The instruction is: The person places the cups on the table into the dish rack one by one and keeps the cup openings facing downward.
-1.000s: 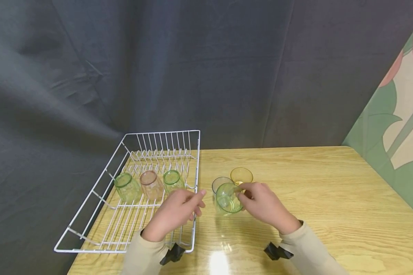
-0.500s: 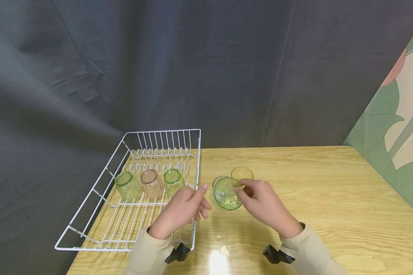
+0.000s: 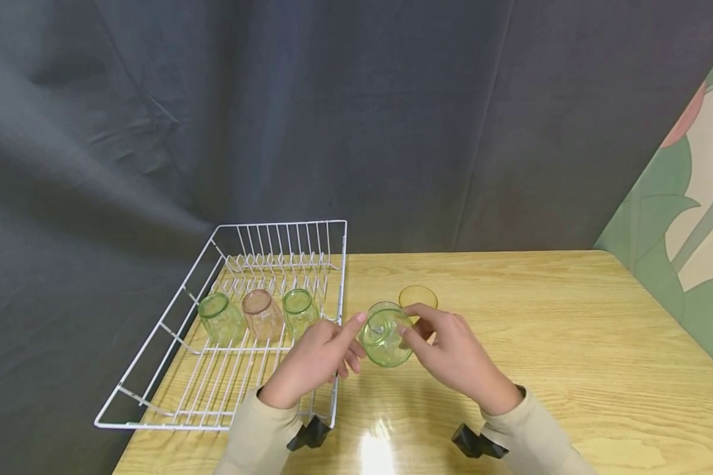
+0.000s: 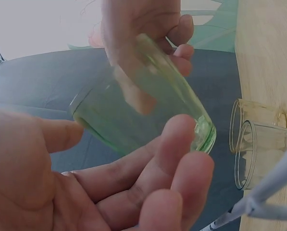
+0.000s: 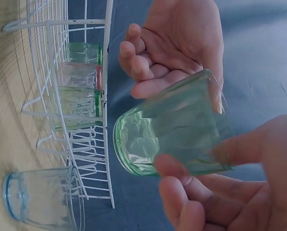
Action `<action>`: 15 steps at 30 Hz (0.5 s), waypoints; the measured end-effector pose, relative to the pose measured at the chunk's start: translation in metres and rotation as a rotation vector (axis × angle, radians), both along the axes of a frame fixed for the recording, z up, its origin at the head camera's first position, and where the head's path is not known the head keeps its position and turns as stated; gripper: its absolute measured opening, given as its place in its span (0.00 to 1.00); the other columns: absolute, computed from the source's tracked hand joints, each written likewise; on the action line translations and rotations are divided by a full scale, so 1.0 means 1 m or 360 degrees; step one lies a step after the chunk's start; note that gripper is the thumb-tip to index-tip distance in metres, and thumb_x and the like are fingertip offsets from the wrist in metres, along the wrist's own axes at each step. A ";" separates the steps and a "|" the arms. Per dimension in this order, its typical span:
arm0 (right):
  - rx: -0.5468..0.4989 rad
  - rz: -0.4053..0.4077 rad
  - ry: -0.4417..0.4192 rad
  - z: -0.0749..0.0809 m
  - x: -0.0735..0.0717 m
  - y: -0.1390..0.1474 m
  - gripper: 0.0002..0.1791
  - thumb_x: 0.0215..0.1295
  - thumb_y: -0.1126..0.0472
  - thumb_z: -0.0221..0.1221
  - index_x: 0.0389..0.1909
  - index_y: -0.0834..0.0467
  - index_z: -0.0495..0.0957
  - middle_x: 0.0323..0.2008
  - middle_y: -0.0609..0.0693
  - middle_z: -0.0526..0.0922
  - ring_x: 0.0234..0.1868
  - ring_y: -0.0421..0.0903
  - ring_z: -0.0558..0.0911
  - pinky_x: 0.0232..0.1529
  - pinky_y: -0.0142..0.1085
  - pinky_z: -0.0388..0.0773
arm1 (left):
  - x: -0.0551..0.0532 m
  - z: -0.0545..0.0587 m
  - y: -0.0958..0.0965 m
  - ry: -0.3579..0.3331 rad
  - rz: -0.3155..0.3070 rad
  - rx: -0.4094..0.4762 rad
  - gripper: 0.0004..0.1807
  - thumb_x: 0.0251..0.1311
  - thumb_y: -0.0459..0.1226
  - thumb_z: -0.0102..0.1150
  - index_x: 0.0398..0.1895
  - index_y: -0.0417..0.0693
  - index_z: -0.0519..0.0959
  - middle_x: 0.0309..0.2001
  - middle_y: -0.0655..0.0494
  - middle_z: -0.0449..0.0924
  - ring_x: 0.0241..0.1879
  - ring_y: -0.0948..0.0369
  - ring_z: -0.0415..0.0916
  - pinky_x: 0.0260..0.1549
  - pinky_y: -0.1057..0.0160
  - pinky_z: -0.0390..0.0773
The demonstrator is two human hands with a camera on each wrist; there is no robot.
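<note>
My right hand [image 3: 451, 349] holds a green glass [image 3: 386, 353] off the table, thumb inside the mouth and fingers outside the wall. The glass is slightly tilted, mouth upward. On its left side, my left hand [image 3: 317, 363] has its thumb at the rim and loosely bent fingers alongside the wall; whether they press on it I cannot tell. Behind the held glass stands a clear bluish glass [image 5: 44, 197], mostly hidden in the head view. A yellow glass [image 3: 418, 297] stands mouth up just beyond.
Left of my hands, a white wire dish rack [image 3: 166, 427] stands on the wooden table [image 3: 541, 316]. In its middle row are a green glass [image 3: 221, 323], a pink glass [image 3: 263, 322] and another green glass [image 3: 300, 316], narrow ends up. A dark curtain [image 3: 356, 132] hangs behind.
The green glass in my right hand has shifted slightly left. My left hand has moved right and a little up, closing the gap until its thumb meets the glass's edge.
</note>
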State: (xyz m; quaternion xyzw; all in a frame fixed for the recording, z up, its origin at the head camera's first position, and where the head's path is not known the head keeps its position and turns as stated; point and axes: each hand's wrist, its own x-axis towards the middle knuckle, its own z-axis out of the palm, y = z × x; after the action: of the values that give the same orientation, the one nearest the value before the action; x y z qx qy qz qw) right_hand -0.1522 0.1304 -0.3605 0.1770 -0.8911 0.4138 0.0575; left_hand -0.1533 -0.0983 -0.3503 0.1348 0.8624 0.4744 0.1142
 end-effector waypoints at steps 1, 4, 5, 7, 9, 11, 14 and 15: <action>-0.0022 0.0009 -0.0011 0.000 0.000 0.001 0.16 0.74 0.54 0.57 0.55 0.58 0.80 0.25 0.41 0.84 0.22 0.39 0.77 0.21 0.33 0.72 | 0.000 0.000 0.000 0.0003 0.0003 -0.0006 0.40 0.72 0.65 0.38 0.27 0.42 0.85 0.21 0.56 0.83 0.21 0.54 0.80 0.18 0.56 0.79; -0.0099 0.0035 -0.0054 0.000 0.000 0.003 0.19 0.78 0.48 0.50 0.54 0.55 0.80 0.25 0.40 0.85 0.26 0.41 0.80 0.26 0.35 0.75 | 0.000 0.001 0.000 0.0022 0.0007 -0.0045 0.38 0.71 0.65 0.40 0.28 0.44 0.85 0.23 0.57 0.83 0.21 0.55 0.80 0.21 0.58 0.79; -0.0124 0.0038 -0.0071 0.000 -0.001 0.004 0.21 0.79 0.46 0.47 0.53 0.56 0.80 0.25 0.40 0.85 0.28 0.42 0.81 0.28 0.35 0.76 | 0.000 0.002 0.001 0.0025 0.0007 -0.0055 0.38 0.70 0.66 0.42 0.29 0.43 0.86 0.23 0.57 0.84 0.22 0.55 0.80 0.21 0.59 0.79; -0.0155 0.0034 -0.0105 0.000 -0.002 0.005 0.23 0.80 0.45 0.45 0.54 0.57 0.80 0.25 0.41 0.86 0.28 0.42 0.82 0.31 0.37 0.77 | 0.001 0.002 0.001 0.0038 -0.0004 -0.0086 0.37 0.69 0.66 0.44 0.31 0.44 0.86 0.25 0.58 0.84 0.22 0.56 0.80 0.23 0.59 0.79; -0.0167 0.0028 -0.0150 0.001 -0.002 0.005 0.24 0.80 0.44 0.45 0.56 0.58 0.79 0.26 0.42 0.86 0.28 0.43 0.82 0.32 0.38 0.78 | 0.002 0.003 0.002 0.0054 -0.0020 -0.0119 0.35 0.67 0.66 0.47 0.33 0.45 0.87 0.26 0.58 0.84 0.22 0.57 0.80 0.24 0.59 0.79; -0.0167 0.0022 -0.0189 0.002 -0.002 0.006 0.25 0.78 0.44 0.47 0.57 0.58 0.79 0.28 0.43 0.87 0.29 0.42 0.82 0.33 0.39 0.78 | 0.002 0.004 0.002 0.0073 -0.0037 -0.0145 0.35 0.66 0.66 0.49 0.33 0.45 0.87 0.26 0.59 0.84 0.22 0.57 0.80 0.24 0.59 0.79; -0.0152 0.0025 -0.0243 0.004 -0.002 0.006 0.23 0.76 0.44 0.51 0.57 0.57 0.79 0.30 0.44 0.88 0.30 0.43 0.82 0.32 0.39 0.78 | 0.003 0.004 0.003 0.0104 -0.0043 -0.0172 0.34 0.65 0.66 0.50 0.31 0.46 0.86 0.27 0.59 0.84 0.22 0.58 0.79 0.25 0.59 0.79; -0.0150 0.0029 -0.0255 0.004 -0.002 0.006 0.22 0.76 0.44 0.52 0.56 0.56 0.80 0.30 0.44 0.88 0.30 0.43 0.82 0.31 0.39 0.77 | 0.003 0.004 0.003 0.0110 -0.0037 -0.0178 0.33 0.65 0.66 0.50 0.30 0.47 0.86 0.26 0.59 0.83 0.21 0.58 0.79 0.24 0.59 0.79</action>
State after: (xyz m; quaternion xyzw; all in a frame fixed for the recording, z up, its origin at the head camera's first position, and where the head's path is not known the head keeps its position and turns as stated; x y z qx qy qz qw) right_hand -0.1539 0.1364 -0.3563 0.1484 -0.8708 0.4686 -0.0093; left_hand -0.1505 -0.0957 -0.3459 0.1545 0.8894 0.4192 0.0972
